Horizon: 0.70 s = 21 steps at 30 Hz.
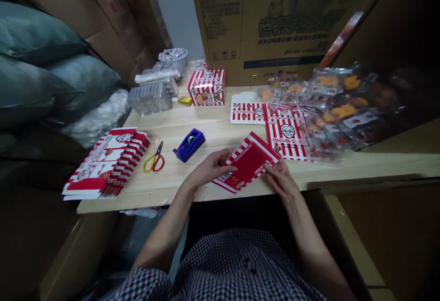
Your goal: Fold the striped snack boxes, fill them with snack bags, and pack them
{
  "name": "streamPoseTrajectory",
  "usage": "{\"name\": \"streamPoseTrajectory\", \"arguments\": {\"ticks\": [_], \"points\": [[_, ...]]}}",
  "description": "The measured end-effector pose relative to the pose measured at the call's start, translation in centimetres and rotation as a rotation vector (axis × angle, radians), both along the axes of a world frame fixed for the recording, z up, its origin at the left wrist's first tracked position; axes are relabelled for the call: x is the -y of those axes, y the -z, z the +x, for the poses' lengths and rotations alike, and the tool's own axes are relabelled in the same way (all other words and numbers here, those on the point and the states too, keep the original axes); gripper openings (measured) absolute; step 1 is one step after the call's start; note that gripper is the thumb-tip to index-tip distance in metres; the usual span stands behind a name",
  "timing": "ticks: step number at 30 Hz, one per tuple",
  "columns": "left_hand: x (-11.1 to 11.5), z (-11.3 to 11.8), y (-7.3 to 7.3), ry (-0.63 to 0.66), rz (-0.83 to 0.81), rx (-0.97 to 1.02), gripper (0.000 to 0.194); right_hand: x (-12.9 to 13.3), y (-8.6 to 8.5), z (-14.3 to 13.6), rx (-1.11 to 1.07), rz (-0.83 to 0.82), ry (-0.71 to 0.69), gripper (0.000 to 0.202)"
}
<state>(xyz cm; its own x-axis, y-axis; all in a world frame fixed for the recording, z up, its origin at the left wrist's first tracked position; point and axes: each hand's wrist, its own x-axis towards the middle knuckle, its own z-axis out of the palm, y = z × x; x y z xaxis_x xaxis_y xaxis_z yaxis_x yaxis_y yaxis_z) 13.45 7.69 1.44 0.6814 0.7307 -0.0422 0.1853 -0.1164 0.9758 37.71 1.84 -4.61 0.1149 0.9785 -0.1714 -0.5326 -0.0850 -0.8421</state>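
Observation:
A folded red-and-white striped carton (249,163) is held tilted above the front part of the table, between both hands. My left hand (215,168) grips its left side, the thumb lying on the red face. At the lower right edge, my right hand (279,176) pinches the carton between thumb and fingers. Flat printed cartons (288,138) lie on the table just behind it to the right. A blue tape dispenser (189,145) stands left of my left hand, and scissors (154,158) with yellow and red handles lie further left.
On the wooden table (137,195), a stack of folded cartons (103,163) sits left. Behind are an assembled striped box (206,87), clear plastic containers (150,99) and a gold packet (184,101). Bagged snacks (340,113) are heaped right. Large cardboard boxes (254,25) stand behind; grey sacks (30,80) are left.

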Motion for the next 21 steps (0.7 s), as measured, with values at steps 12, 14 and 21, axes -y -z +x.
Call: {"name": "streamPoseTrajectory", "arguments": {"ticks": [12, 14, 21], "points": [[7.7, -1.2, 0.1, -0.144, 1.016, -0.218, 0.051, 1.5, -1.0, 1.4, -0.046, 0.131, -0.124, 0.029], [7.4, -1.6, -0.2, -0.115, 1.022, -0.238, 0.047, 1.7, 0.0, 1.0, -0.098, 0.12, -0.119, 0.027], [0.9, -1.2, -2.5, -0.127, 0.722, -0.368, 0.029, 1.6, 1.7, -0.3, -0.143, -0.02, -0.082, 0.043]]}}
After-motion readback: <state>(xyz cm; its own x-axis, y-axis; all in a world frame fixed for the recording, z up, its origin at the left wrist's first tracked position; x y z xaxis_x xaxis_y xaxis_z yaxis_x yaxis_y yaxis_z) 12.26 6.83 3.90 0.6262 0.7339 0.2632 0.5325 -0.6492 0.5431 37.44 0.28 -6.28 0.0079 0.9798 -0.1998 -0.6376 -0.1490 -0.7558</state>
